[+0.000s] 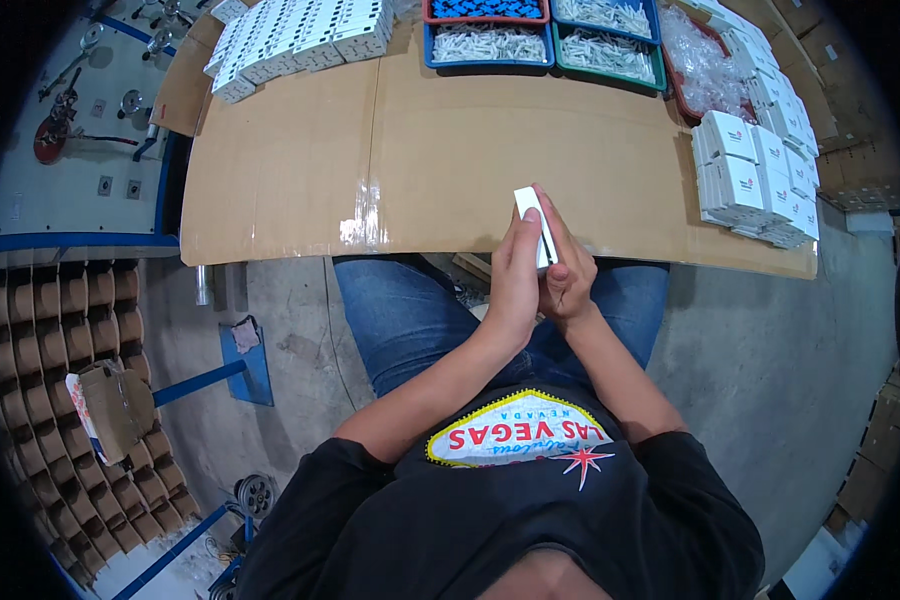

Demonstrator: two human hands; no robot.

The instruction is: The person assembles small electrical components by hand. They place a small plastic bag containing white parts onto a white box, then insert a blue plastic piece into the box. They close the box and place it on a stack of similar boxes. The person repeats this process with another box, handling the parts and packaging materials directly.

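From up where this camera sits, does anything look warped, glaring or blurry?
In the head view, the fisheye lens curves the cardboard grid at left, and the picture's corners fall to black; in the head view, glare whitens the shiny strip on the cardboard tabletop; in the head view, the left hand and right hand show no obvious blur.

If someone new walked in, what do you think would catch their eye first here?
Probably the slim white item held between the left hand and right hand, at the near edge of the cardboard-topped table. Next might be the colourful trays of small pieces along the far edge, then the white stacks at the far left and on the right.
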